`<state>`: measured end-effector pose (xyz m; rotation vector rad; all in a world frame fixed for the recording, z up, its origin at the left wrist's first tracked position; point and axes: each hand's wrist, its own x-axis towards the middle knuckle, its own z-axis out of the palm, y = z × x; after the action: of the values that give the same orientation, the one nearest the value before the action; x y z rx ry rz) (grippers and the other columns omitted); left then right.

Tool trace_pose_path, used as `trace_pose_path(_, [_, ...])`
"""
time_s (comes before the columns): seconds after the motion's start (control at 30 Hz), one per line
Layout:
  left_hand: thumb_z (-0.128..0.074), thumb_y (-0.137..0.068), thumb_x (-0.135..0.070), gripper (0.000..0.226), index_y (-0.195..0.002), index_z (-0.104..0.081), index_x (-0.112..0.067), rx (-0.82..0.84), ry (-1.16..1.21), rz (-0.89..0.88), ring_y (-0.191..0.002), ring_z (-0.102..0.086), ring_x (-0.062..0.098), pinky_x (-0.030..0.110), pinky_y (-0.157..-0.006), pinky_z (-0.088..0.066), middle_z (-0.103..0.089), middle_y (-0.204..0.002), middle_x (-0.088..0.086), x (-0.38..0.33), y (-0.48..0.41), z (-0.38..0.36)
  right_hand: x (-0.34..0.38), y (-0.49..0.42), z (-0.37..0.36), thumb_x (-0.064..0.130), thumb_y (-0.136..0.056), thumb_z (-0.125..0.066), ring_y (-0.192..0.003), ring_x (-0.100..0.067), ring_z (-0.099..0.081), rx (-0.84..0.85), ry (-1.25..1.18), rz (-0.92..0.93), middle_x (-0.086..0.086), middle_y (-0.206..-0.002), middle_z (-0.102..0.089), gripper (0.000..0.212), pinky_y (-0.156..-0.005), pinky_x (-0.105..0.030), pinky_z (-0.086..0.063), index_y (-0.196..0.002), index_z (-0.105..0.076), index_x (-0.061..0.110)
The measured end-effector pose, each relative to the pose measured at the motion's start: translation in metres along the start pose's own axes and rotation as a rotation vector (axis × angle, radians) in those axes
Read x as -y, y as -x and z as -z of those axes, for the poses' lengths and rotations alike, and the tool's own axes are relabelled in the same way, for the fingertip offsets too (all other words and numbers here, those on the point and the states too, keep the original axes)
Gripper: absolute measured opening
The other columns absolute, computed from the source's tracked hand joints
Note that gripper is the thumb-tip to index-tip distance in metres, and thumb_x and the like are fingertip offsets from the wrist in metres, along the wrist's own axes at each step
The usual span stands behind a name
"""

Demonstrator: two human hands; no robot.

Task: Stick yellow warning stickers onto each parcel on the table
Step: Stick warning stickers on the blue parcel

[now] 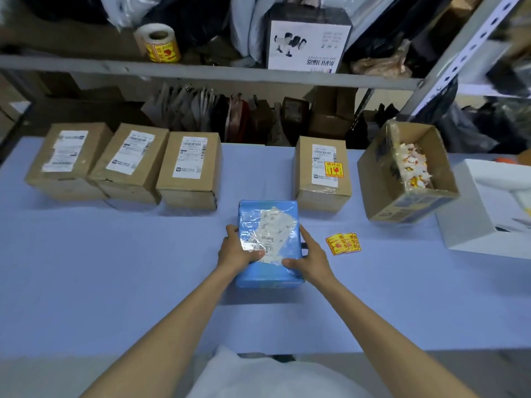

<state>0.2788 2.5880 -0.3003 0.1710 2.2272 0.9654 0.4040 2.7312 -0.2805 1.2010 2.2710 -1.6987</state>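
Observation:
A blue plastic-wrapped parcel [268,225] with a crumpled white label lies at the table's middle. My left hand [237,249] grips its left side, thumb on top. My right hand [309,258] grips its right side the same way. A short strip of yellow warning stickers [343,243] lies flat on the cloth just right of my right hand. Behind, three brown cardboard parcels [189,168] stand in a row at the left with white labels only. A fourth brown parcel [323,173] at the right carries a yellow sticker on its label.
An open cardboard box [408,173] with peeled sticker backing scraps tilts at the right. Beside it stands a white box [488,208]. A roll of yellow stickers [159,43] sits on the shelf above. The table has a light blue cloth [115,268].

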Motion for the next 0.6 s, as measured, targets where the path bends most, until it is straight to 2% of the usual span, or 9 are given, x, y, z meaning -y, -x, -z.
trace_pose_path(0.07, [-0.086,-0.065,-0.032,0.081,-0.126,-0.033,-0.021,-0.003,0.014,-0.019,-0.11,-0.058,0.028,0.034,-0.085,-0.045,-0.057,-0.126,0.005,0.004,0.01,-0.005,-0.011,0.009,0.001,0.02,-0.063,-0.078,-0.1,-0.026,-0.063,-0.021,-0.076,-0.005,0.0,-0.114,-0.057,0.097,-0.076,-0.028,-0.054,-0.147,-0.03,0.032])
trace_pose_path(0.17, [-0.087,-0.064,-0.031,0.093,-0.138,-0.031,-0.026,0.004,0.057,-0.047,-0.111,-0.058,0.027,0.037,-0.092,-0.047,-0.058,-0.127,0.004,0.007,0.019,-0.009,-0.023,0.014,0.002,0.005,-0.075,-0.074,-0.103,-0.027,-0.063,-0.05,-0.147,-0.029,-0.003,-0.119,-0.058,0.088,-0.084,-0.033,-0.053,-0.147,-0.031,0.033])
trace_pose_path(0.23, [-0.087,-0.063,-0.032,0.095,-0.139,-0.031,-0.029,0.012,0.084,-0.054,-0.111,-0.059,0.026,0.039,-0.095,-0.048,-0.059,-0.126,0.003,0.009,0.028,-0.01,-0.029,0.017,0.004,0.003,-0.076,-0.073,-0.103,-0.028,-0.064,-0.053,-0.165,-0.034,-0.005,-0.121,-0.059,0.086,-0.085,-0.035,-0.054,-0.146,-0.033,0.033])
trace_pose_path(0.3, [-0.088,-0.061,-0.034,0.095,-0.138,-0.031,-0.033,0.008,0.11,-0.057,-0.111,-0.059,0.025,0.043,-0.096,-0.048,-0.059,-0.126,0.002,0.014,0.034,-0.013,-0.034,0.023,0.003,0.005,-0.077,-0.074,-0.1,-0.027,-0.064,-0.052,-0.193,-0.017,-0.004,-0.119,-0.059,0.085,-0.079,-0.031,-0.055,-0.146,-0.034,0.034])
trace_pose_path(0.4, [-0.087,-0.062,-0.035,0.094,-0.139,-0.032,-0.036,-0.003,0.142,-0.065,-0.111,-0.059,0.022,0.042,-0.097,-0.048,-0.059,-0.126,0.0,0.02,0.039,-0.016,-0.04,0.029,0.0,0.008,-0.08,-0.073,-0.097,-0.023,-0.063,-0.066,-0.197,0.024,0.0,-0.115,-0.057,0.082,-0.068,-0.017,-0.052,-0.146,-0.033,0.033])
trace_pose_path(0.5, [-0.088,-0.061,-0.034,0.097,-0.141,-0.033,-0.035,-0.006,0.195,-0.079,-0.108,-0.059,0.019,0.041,-0.096,-0.05,-0.06,-0.124,-0.002,0.023,0.036,-0.019,-0.043,0.027,-0.001,0.009,-0.079,-0.074,-0.092,-0.019,-0.063,-0.066,-0.199,0.031,0.005,-0.111,-0.057,0.08,-0.063,-0.013,-0.05,-0.145,-0.034,0.033])
trace_pose_path(0.57, [-0.087,-0.065,-0.025,0.094,-0.143,-0.034,-0.031,-0.009,0.242,-0.091,-0.103,-0.059,0.017,0.037,-0.094,-0.05,-0.059,-0.118,-0.005,0.024,0.037,-0.021,-0.045,0.024,0.003,0.016,-0.081,-0.074,-0.091,-0.016,-0.064,-0.068,-0.184,0.056,0.007,-0.108,-0.059,0.071,-0.067,-0.016,-0.052,-0.141,-0.041,0.031])
trace_pose_path(0.6, [-0.086,-0.067,-0.022,0.093,-0.143,-0.034,-0.03,-0.014,0.25,-0.096,-0.102,-0.058,0.016,0.036,-0.093,-0.05,-0.058,-0.116,-0.006,0.025,0.038,-0.021,-0.048,0.022,0.006,0.021,-0.084,-0.072,-0.097,-0.017,-0.064,-0.127,-0.161,0.077,0.005,-0.11,-0.061,0.06,-0.074,-0.019,-0.053,-0.138,-0.046,0.027])
